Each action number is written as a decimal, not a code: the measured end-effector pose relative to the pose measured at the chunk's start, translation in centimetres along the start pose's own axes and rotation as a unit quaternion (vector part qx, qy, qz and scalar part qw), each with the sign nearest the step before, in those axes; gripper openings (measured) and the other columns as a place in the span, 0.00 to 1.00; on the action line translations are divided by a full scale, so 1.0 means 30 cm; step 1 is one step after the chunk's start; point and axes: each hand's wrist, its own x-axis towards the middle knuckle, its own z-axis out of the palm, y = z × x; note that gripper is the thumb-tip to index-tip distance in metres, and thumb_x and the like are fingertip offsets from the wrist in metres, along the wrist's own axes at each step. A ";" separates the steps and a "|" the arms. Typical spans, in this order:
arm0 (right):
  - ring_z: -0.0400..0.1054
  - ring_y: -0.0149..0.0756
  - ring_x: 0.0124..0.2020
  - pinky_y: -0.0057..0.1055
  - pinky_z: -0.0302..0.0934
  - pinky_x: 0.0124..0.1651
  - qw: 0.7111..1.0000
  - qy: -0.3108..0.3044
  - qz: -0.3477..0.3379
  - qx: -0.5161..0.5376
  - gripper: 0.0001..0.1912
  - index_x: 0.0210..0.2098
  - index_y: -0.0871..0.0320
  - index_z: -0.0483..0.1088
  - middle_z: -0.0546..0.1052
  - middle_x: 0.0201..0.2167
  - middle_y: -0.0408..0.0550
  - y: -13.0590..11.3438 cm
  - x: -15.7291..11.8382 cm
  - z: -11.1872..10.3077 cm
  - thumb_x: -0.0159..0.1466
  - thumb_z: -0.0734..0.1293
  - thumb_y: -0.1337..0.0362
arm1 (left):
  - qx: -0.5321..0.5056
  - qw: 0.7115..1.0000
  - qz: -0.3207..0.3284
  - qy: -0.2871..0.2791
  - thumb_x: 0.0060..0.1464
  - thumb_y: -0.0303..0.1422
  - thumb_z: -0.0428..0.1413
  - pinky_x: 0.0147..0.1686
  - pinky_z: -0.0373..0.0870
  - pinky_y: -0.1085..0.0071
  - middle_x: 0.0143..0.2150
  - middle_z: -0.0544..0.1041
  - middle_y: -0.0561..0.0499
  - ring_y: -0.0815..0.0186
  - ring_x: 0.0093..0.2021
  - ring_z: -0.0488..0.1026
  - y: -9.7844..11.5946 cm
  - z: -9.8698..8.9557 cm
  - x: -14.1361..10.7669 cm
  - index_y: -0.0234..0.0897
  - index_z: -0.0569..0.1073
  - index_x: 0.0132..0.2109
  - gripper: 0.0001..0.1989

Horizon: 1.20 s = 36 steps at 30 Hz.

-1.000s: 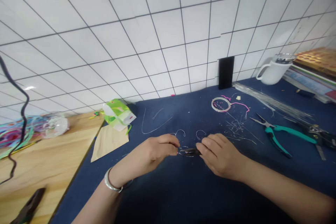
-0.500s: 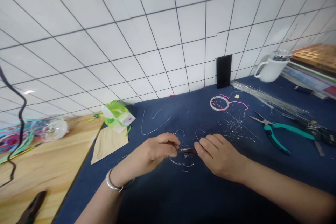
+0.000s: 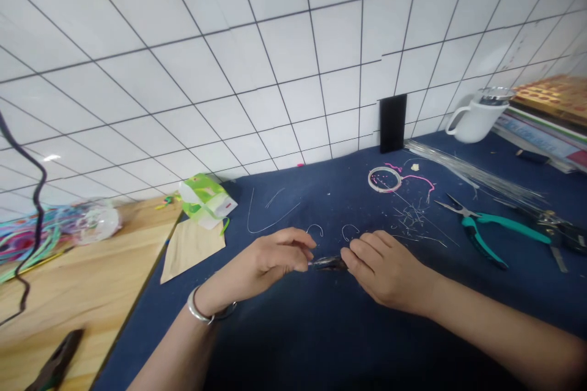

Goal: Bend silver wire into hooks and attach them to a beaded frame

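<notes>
My right hand [image 3: 385, 266] is closed around dark-jawed pliers [image 3: 331, 263], whose tips point left; their handles are hidden in the palm. At the tips of the pliers, my left hand [image 3: 279, 256] has its fingers pinched together on something too small to make out, perhaps thin wire. Two curved pieces of silver wire lie just beyond the hands, one at the left [image 3: 315, 230] and one at the right [image 3: 350, 231]. All this is over a dark blue cloth [image 3: 275, 342].
Teal-handled pliers [image 3: 509, 227] lie open at the right, near wire clippings [image 3: 413, 220] and a ring dish [image 3: 384, 179]. Behind stand a white mug [image 3: 477, 119] and a black block [image 3: 392, 123]. A green packet [image 3: 206, 195] is at the left.
The curved wire with small pink beads that showed below the pliers is no longer seen there. Both hands have hardly moved.
</notes>
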 end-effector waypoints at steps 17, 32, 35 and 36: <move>0.62 0.39 0.41 0.39 0.58 0.40 0.999 0.017 -0.031 0.016 0.14 0.47 0.64 0.65 0.69 0.40 0.52 0.021 -0.008 0.007 0.62 0.57 0.72 | 0.017 1.000 -0.005 -0.018 0.57 0.21 0.47 0.41 0.71 0.67 0.46 0.70 0.41 0.65 0.45 0.70 0.007 -0.006 0.011 0.32 0.72 0.39 0.10; 0.63 0.36 0.38 0.36 0.57 0.37 0.998 0.005 -0.061 0.005 0.12 0.45 0.64 0.64 0.69 0.37 0.51 0.016 0.006 0.002 0.63 0.58 0.72 | 0.005 0.999 0.015 -0.046 0.58 0.24 0.46 0.40 0.71 0.67 0.41 0.73 0.41 0.61 0.49 0.68 0.002 0.012 0.023 0.32 0.73 0.38 0.10; 0.62 0.35 0.37 0.35 0.57 0.37 0.998 0.003 -0.059 0.007 0.12 0.45 0.63 0.65 0.69 0.37 0.51 0.016 0.004 0.004 0.63 0.57 0.72 | 0.002 0.999 0.015 -0.045 0.58 0.24 0.46 0.40 0.71 0.67 0.42 0.73 0.40 0.62 0.48 0.68 0.003 0.012 0.025 0.32 0.72 0.38 0.10; 0.62 0.35 0.37 0.35 0.57 0.36 0.998 0.002 -0.056 0.008 0.12 0.45 0.63 0.65 0.69 0.37 0.51 0.016 0.003 0.006 0.63 0.57 0.71 | 0.002 0.999 0.014 -0.043 0.58 0.23 0.46 0.40 0.71 0.67 0.42 0.73 0.41 0.62 0.48 0.68 0.003 0.013 0.025 0.32 0.72 0.38 0.10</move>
